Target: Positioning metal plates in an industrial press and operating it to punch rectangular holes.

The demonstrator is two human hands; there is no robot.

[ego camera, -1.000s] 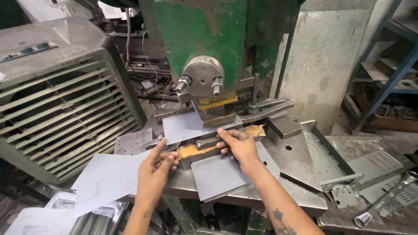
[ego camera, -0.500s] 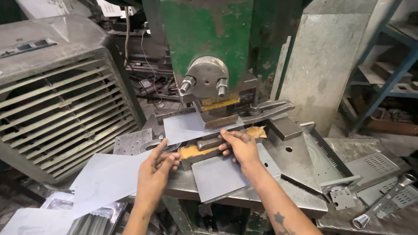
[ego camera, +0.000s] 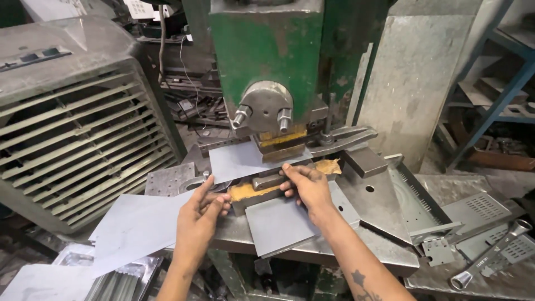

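metal sheet [ego camera: 245, 159] in die, beyond right fingers [ego camera: 290, 177]

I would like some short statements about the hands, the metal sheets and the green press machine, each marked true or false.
1. The right hand rests on a flat grey metal sheet lying on the steel press table. True.
2. The left hand holds a silver wrench. False: the silver wrench lies on the far right, apart from both hands; the left hand is at the yellow-stained die block.
3. The green press machine stands behind the hands. True.
4. A grey louvred cooler casing stands on the right. False: it stands on the left.
5. Another grey sheet lies under the press ram. True.
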